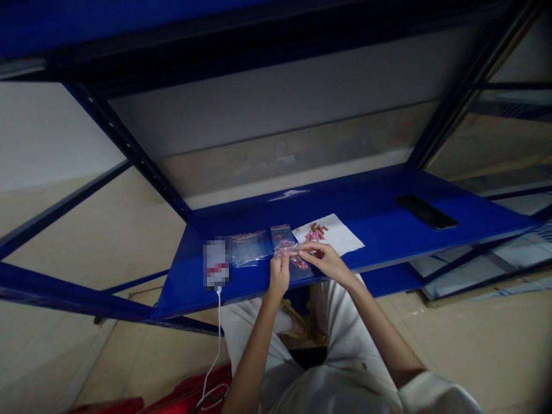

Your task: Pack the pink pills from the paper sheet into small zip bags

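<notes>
My left hand (279, 273) and my right hand (326, 260) both pinch the top edge of a small clear zip bag (295, 259) that has pink bits inside, over the front of a blue shelf (379, 221). Just behind my right hand lies a white sheet of paper (338, 234) with a small heap of pink and brown pieces (316, 232) on it. An empty clear bag (250, 248) and another small bag (282, 234) lie to the left.
A blurred device (216, 264) with a white cable (215, 345) sits at the shelf's left front. A black phone (425, 211) lies far right. Blue rack posts rise left and right. Red items lie on the floor.
</notes>
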Motion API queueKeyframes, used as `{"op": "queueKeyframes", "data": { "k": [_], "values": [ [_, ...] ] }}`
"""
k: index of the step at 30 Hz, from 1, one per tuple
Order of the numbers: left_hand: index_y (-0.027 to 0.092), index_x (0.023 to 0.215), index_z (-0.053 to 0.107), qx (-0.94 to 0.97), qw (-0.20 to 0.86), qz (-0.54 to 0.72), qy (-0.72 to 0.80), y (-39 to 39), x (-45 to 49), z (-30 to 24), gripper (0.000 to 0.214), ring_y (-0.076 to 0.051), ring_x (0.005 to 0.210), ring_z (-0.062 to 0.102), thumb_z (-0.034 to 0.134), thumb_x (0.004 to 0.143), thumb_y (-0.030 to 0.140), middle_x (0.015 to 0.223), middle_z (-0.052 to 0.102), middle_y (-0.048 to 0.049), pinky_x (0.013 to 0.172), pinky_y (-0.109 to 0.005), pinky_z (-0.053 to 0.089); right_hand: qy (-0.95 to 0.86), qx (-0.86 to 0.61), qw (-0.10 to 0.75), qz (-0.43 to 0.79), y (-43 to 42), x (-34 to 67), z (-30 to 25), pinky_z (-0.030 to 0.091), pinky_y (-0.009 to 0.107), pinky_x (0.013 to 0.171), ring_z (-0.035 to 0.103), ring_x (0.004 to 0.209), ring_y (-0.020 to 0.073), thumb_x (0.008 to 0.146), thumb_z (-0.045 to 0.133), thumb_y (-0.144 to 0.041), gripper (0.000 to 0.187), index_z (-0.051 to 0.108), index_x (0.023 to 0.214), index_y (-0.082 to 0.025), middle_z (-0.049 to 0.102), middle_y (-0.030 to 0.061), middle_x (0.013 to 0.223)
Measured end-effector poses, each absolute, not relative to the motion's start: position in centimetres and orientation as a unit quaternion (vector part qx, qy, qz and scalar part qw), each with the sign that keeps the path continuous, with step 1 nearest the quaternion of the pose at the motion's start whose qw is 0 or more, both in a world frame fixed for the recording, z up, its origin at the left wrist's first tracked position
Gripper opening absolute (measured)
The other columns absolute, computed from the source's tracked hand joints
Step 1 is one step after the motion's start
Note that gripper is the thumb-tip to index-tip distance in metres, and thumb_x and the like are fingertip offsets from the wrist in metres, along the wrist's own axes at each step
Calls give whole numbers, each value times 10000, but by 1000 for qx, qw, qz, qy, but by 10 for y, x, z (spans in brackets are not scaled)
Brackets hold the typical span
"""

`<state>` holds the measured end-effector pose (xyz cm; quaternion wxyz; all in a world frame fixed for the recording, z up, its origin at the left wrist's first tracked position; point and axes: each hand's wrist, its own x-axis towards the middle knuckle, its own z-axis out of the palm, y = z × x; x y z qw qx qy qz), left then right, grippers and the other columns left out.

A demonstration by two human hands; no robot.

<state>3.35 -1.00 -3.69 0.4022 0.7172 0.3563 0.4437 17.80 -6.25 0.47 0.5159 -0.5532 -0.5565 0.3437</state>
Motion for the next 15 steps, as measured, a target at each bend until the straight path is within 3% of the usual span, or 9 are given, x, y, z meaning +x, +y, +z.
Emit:
{"op": "queueKeyframes", "data": {
  "k": [3, 7, 15],
  "values": [
    [128, 796, 669, 686, 482, 410, 358, -17, 33, -35, 543, -165, 723, 629, 245, 901, 449, 749, 686, -66, 712, -277, 474, -552, -537, 532, 351, -61, 174, -1, 479, 275, 634, 615, 730, 181, 745, 607, -400, 253, 694, 800, -169, 686, 53, 806],
    [151, 676, 676, 719, 430, 409, 362, -19, 29, -28, 416, -149, 637, 610, 404, 861, 406, 621, 659, -29, 688, -263, 458, -515, -549, 559, 349, -60, 176, -6, 486, 292, 654, 623, 729, 188, 735, 612, -403, 242, 694, 799, -185, 694, 43, 786],
    [157, 726, 681, 749, 398, 391, 356, -15, 25, -28, 217, -127, 554, 590, 548, 780, 320, 605, 666, -16, 578, -235, 452, -460, -558, 574, 384, -59, 178, -22, 502, 312, 672, 646, 721, 195, 679, 646, -456, 324, 685, 841, -177, 706, 52, 780]
  ]
}}
